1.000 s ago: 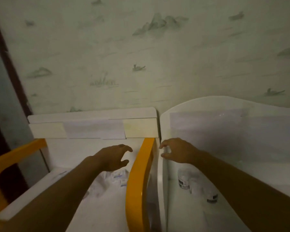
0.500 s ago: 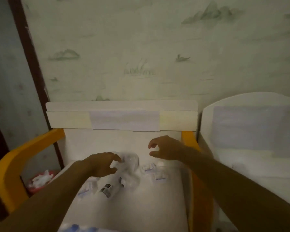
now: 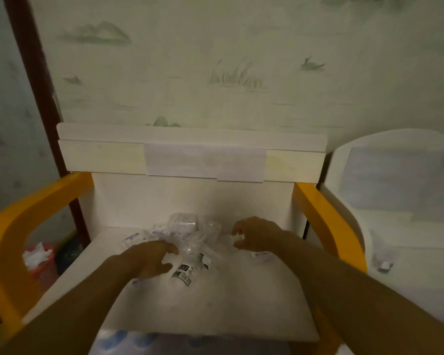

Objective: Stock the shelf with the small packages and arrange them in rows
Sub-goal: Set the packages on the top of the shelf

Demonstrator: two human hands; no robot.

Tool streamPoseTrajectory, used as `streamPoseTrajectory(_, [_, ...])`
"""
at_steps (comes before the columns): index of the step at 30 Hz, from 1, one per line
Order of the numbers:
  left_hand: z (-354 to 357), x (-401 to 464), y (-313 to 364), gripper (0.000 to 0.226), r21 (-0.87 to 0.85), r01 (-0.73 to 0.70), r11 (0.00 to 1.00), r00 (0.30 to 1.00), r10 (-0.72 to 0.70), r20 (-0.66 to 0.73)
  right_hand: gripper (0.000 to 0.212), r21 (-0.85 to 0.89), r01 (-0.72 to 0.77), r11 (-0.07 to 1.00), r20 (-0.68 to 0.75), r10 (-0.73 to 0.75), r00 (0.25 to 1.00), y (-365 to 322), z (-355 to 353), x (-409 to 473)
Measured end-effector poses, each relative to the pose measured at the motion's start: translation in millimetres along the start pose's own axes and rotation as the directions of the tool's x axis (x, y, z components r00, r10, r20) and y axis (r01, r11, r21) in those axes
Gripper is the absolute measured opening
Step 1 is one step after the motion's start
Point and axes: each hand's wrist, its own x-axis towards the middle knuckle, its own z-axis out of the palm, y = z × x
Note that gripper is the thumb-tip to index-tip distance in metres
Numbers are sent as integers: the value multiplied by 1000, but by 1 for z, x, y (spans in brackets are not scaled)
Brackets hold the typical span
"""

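Though dim, small packages [image 3: 182, 242] lie heaped at the shelf's [image 3: 241, 303] 12 o'clock: light, crinkly, slippery, best pinched by edges. Left hand [image 3: 149, 260] hovers spread; right hand [image 3: 256, 234] pinches one.

Small packages [image 3: 182, 237]: loose heap of clear plastic sachets with white and blue-printed labels, jumbled near the back of the shelf [image 3: 215, 303], not in rows. One with a black-and-white label [image 3: 183, 274] lies tilted toward the front of the heap. One clear boxy pack [image 3: 183, 221] sits at the rear. Shelf is white, flat, with yellow side rails.
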Motion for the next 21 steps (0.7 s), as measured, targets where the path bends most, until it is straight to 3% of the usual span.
streamPoseTrajectory(5, [9,34,11,50,-86,3,996,998,-9,-68,45,55,-68,996,54,65,996,10,22,30])
streamPoseTrajectory(12, [16,84,19,63,-70,83,994,993,-89,-81,52,66,-98,993,74,93,993,28,53,76])
streamPoseTrajectory(16, [27,99,14,75,-114,143,983,990,-140,32,59,62,-142,988,117,134,984,42,66,100])
streamPoseTrajectory(21, [38,114,9,78,-190,169,967,986,-168,23,76,77,-181,980,162,167,973,51,87,121])
